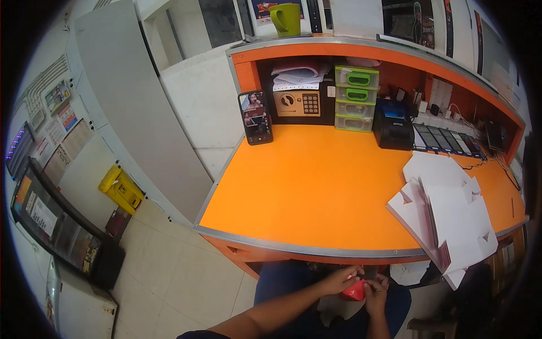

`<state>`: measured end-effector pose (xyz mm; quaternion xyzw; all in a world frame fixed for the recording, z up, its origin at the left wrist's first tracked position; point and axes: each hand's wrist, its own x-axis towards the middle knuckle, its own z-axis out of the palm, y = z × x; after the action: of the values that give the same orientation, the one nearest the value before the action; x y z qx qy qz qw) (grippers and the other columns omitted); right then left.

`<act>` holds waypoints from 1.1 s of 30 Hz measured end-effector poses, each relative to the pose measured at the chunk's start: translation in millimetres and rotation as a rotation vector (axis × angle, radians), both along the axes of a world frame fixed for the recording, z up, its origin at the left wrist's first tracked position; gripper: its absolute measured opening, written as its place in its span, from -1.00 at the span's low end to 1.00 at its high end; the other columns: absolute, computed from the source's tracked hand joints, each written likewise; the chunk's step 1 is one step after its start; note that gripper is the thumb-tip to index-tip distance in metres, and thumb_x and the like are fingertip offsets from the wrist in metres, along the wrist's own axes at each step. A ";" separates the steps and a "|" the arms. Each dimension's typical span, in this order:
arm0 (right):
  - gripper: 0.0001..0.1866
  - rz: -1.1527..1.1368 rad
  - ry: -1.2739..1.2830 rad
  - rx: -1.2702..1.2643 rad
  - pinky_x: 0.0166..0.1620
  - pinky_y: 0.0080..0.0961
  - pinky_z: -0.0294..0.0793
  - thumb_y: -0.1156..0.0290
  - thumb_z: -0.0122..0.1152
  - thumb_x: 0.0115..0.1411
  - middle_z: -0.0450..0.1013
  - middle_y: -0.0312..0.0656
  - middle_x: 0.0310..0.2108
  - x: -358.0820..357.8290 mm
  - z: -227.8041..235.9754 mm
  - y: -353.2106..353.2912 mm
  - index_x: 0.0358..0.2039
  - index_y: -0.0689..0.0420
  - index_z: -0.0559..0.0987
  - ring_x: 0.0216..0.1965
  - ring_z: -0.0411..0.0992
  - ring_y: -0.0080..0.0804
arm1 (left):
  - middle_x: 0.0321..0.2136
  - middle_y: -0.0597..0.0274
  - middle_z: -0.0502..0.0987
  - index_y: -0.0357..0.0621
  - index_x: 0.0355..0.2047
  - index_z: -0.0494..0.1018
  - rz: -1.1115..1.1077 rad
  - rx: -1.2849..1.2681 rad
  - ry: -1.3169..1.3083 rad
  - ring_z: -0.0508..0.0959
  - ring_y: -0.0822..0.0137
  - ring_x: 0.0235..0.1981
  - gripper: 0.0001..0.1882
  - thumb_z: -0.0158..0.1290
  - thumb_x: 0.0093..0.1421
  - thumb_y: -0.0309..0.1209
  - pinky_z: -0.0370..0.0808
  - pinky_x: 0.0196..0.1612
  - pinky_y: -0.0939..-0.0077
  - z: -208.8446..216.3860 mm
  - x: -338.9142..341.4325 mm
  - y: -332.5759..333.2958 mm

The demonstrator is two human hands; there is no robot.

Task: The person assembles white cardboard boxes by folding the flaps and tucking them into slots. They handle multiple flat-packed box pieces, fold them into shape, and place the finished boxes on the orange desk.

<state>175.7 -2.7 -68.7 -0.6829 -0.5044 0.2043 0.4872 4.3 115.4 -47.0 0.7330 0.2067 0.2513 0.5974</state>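
Note:
Low over my lap, just below the desk's front edge, both my hands close on a small red folded piece [354, 292] with a white mark on it. It looks like card, but its exact kind is hard to tell. My left hand [340, 281] grips its upper left side. On the right side, my right hand [376, 291] pinches it with bent fingers. Part of the piece is hidden behind the fingers. Nearest on the desk is a pile of flat, die-cut white box blanks [454, 206], overhanging the front edge at the right.
The orange desk [305, 192] has a metal edge strip. Along its back stand a phone [256, 118], a safe [299, 105], small green-and-clear drawers [355, 99] and a black printer [393, 125]. A green mug [285, 20] tops the shelf; a yellow bin [121, 188] stands left.

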 end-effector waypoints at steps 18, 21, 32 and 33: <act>-0.02 0.147 -0.548 -0.047 0.31 0.14 0.10 -0.06 0.45 -0.02 -0.03 0.31 0.37 -44.5 30.4 -3.2 0.36 0.02 0.26 0.31 0.06 0.35 | -0.26 0.09 0.53 -0.20 -0.03 0.40 0.387 0.030 -0.047 0.56 0.23 -0.21 -0.74 -0.06 0.41 -0.31 0.49 -0.10 0.37 -68.9 14.0 3.7; -0.04 0.059 -0.486 -0.006 0.33 0.10 0.08 -0.03 0.47 -0.03 -0.02 0.31 0.37 -34.2 14.0 -5.2 0.35 0.00 0.30 0.32 0.07 0.32 | -0.20 0.13 0.53 -0.20 0.02 0.38 0.226 -0.284 0.048 0.52 0.34 -0.15 -0.73 -0.10 0.44 -0.32 0.46 -0.03 0.43 -10.3 11.2 -1.8; -0.31 0.014 -0.240 -0.058 0.28 -0.05 0.18 0.28 0.49 -0.05 0.10 0.17 0.34 -19.8 25.2 -8.5 0.17 -0.07 0.55 0.26 0.17 0.14 | -0.04 0.15 0.46 -0.22 0.18 0.26 -0.059 -0.509 -0.153 0.49 0.45 -0.08 -0.62 -0.10 0.36 -0.55 0.45 -0.02 0.56 -50.3 14.3 5.8; -0.32 0.026 -0.195 -0.054 0.28 -0.04 0.18 0.29 0.49 -0.04 0.10 0.17 0.34 -20.7 24.0 -8.2 0.18 -0.07 0.55 0.27 0.17 0.15 | -0.05 0.15 0.46 -0.22 0.18 0.26 -0.041 -0.522 -0.169 0.49 0.45 -0.10 -0.62 -0.09 0.35 -0.56 0.46 -0.04 0.57 -52.6 14.0 4.1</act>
<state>155.0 -11.0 -44.7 -0.7060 -0.5526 0.1567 0.4143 18.3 119.4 -99.6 0.5344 0.1989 0.2377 0.7863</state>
